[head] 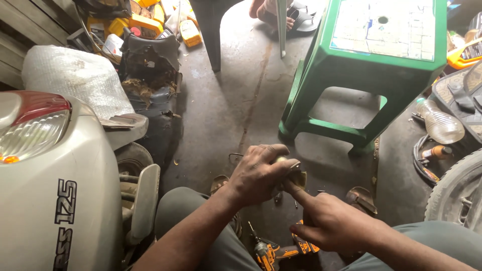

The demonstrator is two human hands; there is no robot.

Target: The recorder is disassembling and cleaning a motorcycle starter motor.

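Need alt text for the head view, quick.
Left hand grips a small metal part while the right hand presses a finger to it, above an orange drill on the concrete floor. Green plastic stool ahead, white scooter at left.

Greens, greys and bright orange on a dark floor

The stool [351, 65] is green with a pale, worn top. The scooter [55, 180] is cream white with a red tail light [37, 108] and black marks on its side. The drill [271, 253] on the floor is orange and black. The trousers [201, 221] are grey. The floor [236, 100] is dark grey. The bottle [441, 123] is clear. The cans [145, 22] far back are yellow and orange.
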